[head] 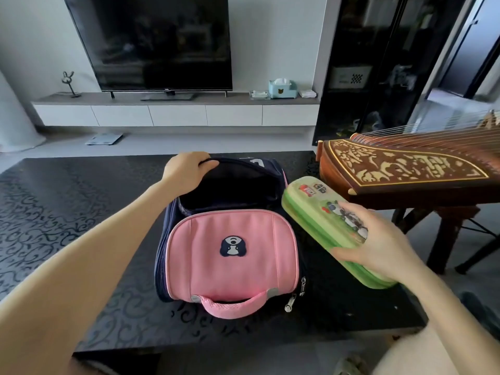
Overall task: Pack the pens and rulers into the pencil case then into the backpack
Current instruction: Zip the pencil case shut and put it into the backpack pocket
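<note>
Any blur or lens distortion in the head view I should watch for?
Head view: wide-angle bending at the edges, the table rim curves; slight motion blur on the right hand and green pencil case; backpack and left hand sharp.

Backpack (230, 185) interior dark, contents indiscernible

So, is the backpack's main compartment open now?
Open: the left hand pulls the backpack top edge back, and its dark inside shows.

Soft daylight; slight blur; fisheye-bent edges
</note>
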Motion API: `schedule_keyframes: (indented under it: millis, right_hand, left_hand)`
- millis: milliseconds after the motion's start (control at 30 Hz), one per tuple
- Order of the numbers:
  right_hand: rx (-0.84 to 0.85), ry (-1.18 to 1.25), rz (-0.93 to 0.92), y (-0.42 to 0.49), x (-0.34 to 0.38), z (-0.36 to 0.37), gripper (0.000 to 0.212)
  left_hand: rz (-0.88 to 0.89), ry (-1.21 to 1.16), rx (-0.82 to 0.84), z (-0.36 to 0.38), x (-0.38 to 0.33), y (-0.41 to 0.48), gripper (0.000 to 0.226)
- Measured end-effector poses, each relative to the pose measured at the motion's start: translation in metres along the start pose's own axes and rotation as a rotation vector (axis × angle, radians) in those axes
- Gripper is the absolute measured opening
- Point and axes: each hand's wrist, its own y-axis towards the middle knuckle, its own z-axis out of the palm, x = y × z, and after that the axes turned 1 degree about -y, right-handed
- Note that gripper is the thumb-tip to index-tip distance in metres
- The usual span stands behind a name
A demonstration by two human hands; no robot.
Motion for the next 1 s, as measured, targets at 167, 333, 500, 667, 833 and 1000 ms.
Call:
schedule_keyframes:
  millis: [167,333,500,667,833,1000]
  right_hand:
    - [0.051,-0.182,-0.283,0.026,0.067,0.015,0.092]
    - [-0.095,-0.295,-0.408,0.065,0.139,0.055,0.063]
    - [-0.359,-0.357,-0.676,0.062,0.145,0.081,0.024]
    - [-0.439,0.072,-0.245,0.026,0.08,0.064,0.077]
    - [-0.091,0.578,-0.071,0.041,0.07,0.083,0.082]
    - [-0.005,0.651,-0.142,0.074,0.072,0.094,0.072]
  left_hand:
    - [0.008,-0.042,0.021,-0.007,-0.008,-0.007,0.031]
    - [0.044,-0.105,-0.025,-0.009,-0.012,-0.012,0.026]
    - [0.062,-0.079,0.021,-0.004,-0.005,-0.016,0.026]
    - [0.223,0.059,0.154,0.006,-0.007,-0.018,0.025]
    - [0.34,-0.019,0.287,0.029,-0.042,-0.002,0.032]
    - [0.303,-0.008,0.093,0.037,-0.047,0.008,0.027]
